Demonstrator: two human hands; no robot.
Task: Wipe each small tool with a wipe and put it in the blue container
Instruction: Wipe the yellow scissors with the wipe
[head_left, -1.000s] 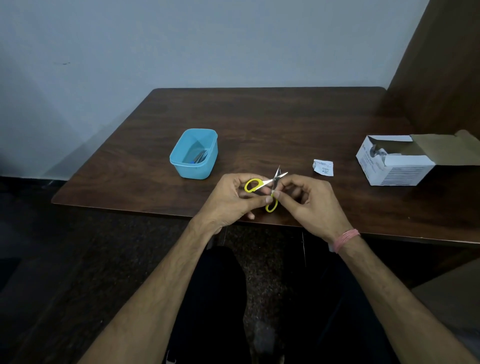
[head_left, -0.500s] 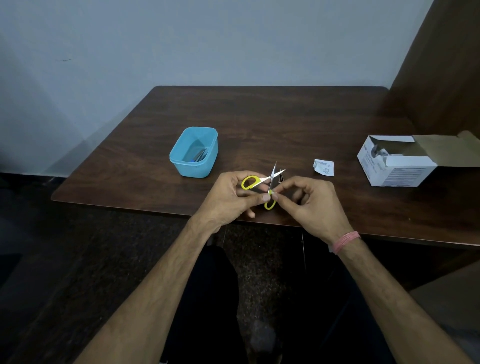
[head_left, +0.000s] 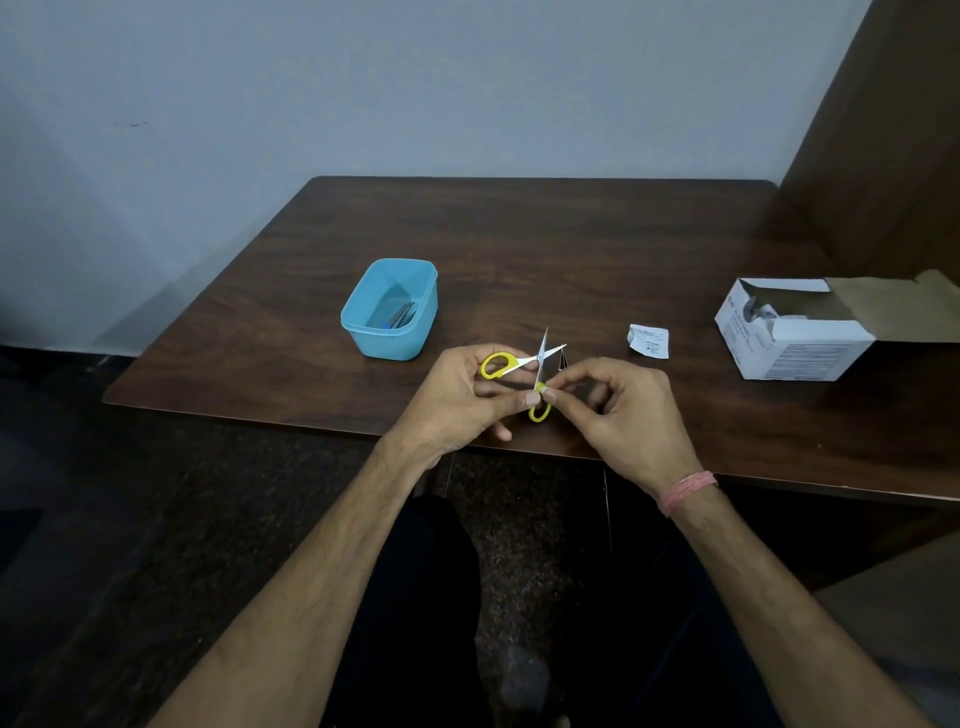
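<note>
We hold the scissors (head_left: 537, 364), blades apart, above the desk's (head_left: 571, 249) near edge: left hand (head_left: 457, 397) grips one yellow loop, right hand (head_left: 618, 410) fingers pinch the other. The container (head_left: 389, 312) sits just left.

Dark wooden table (head_left: 519, 249), open white cardboard box (head_left: 795, 345) at its right, grey wall (head_left: 415, 78) behind

one scissors (head_left: 530, 364), one blue container (head_left: 390, 312), one white box (head_left: 795, 338), one torn sachet (head_left: 648, 341), two hands.
</note>
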